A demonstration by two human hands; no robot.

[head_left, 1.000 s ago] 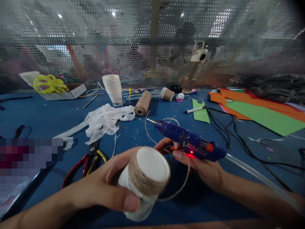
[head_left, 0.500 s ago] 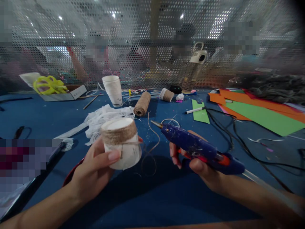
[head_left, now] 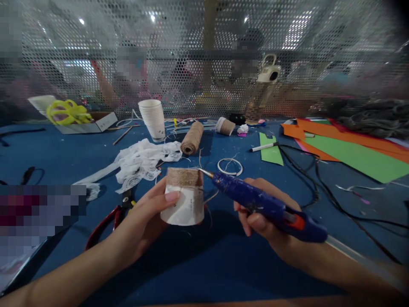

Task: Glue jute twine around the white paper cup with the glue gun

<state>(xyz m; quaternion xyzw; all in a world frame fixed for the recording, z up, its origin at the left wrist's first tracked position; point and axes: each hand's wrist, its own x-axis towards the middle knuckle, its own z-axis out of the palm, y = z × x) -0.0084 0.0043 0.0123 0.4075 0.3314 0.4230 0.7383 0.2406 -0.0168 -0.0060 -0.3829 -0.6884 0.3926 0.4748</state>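
My left hand (head_left: 148, 209) is closed around a white paper cup (head_left: 183, 207), thumb on its near side. Brown twine (head_left: 185, 177) is wound in a band around the cup's upper part, and a loose strand trails off to the right. In my right hand (head_left: 268, 217) is a blue hot glue gun (head_left: 252, 196) with a clear glue stick (head_left: 341, 247) out of its back end. Its metal nozzle is at the band's upper right edge; whether it touches I cannot tell. Red-handled pliers (head_left: 104, 224) lie partly hidden behind my left forearm.
Behind the cup lie white lace (head_left: 140, 160) and a twine roll (head_left: 192, 138). Stacked paper cups (head_left: 151, 119) and a bottle (head_left: 262, 91) stand near the mesh screen. Coloured paper (head_left: 354, 149) lies at right, with a black cable (head_left: 338, 204) across the table.
My left hand has moved right with the cup and tipped it, so the rim's opening no longer shows. The glue gun's nozzle has come to the twine band. The pliers show more.
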